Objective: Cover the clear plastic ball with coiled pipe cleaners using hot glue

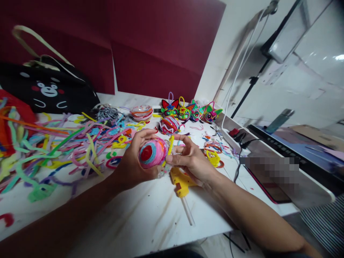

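Note:
My left hand [135, 161] is wrapped round a ball [157, 152] covered in coiled pipe cleaners: a red centre, a light blue ring, then pink with some orange. Clear plastic shows at its lower right side. With thumb and fingers, my right hand [189, 156] pinches a yellow pipe cleaner [171, 144] against the ball's right side. Just below the right hand, a yellow glue gun [180, 184] lies on the table [139, 218], a clear glue stick [187, 211] poking out of it. Behind the ball sits another wrapped ball [169, 125] in red and purple with a zigzag.
Loose colourful pipe cleaners [80, 147] heap across the left. At the back stand several finished eared ornaments [184, 111] and a wrapped bowl-like half ball [141, 113]. A black bag [48, 89] is at far left. A phone [268, 186] and cables [238, 168] lie right.

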Tool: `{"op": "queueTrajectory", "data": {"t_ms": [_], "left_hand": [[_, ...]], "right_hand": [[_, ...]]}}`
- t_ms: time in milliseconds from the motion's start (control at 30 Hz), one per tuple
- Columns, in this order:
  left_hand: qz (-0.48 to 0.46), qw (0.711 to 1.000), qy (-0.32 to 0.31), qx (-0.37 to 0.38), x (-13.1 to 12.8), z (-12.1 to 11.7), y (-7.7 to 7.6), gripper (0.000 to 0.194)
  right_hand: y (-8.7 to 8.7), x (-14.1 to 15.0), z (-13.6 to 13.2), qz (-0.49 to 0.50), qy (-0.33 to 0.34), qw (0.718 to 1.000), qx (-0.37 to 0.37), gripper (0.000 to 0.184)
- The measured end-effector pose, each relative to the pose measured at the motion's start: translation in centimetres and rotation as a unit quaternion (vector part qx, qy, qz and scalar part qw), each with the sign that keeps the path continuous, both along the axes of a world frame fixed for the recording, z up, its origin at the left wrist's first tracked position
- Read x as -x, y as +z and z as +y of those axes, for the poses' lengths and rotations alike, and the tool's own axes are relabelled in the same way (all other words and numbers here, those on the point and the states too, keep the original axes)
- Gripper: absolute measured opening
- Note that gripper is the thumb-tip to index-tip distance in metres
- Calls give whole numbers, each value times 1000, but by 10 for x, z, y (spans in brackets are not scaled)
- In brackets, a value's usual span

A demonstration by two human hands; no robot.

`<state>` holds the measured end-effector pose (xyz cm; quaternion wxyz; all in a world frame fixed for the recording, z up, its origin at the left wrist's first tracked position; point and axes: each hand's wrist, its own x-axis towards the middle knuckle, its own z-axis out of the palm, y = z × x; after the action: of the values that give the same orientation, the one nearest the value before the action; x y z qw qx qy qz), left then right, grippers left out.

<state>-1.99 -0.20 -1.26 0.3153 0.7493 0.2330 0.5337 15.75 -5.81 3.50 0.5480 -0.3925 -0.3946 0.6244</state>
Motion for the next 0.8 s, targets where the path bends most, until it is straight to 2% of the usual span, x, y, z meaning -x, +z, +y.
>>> {"op": "queueTrajectory", "data": {"t_ms": [233,667,800], "left_hand": [[19,999,3,-36,0,-5,3,81],[60,998,-1,-19,1,-10,15,84],[56,997,-10,-46,1,-10,15,85]], "right_hand": [[1,-1,-1,25,5,1000,-6,81],[-1,-7,1,23,23,999,-1,72],[-2,-8,2,16,26,1000,1,67]]}}
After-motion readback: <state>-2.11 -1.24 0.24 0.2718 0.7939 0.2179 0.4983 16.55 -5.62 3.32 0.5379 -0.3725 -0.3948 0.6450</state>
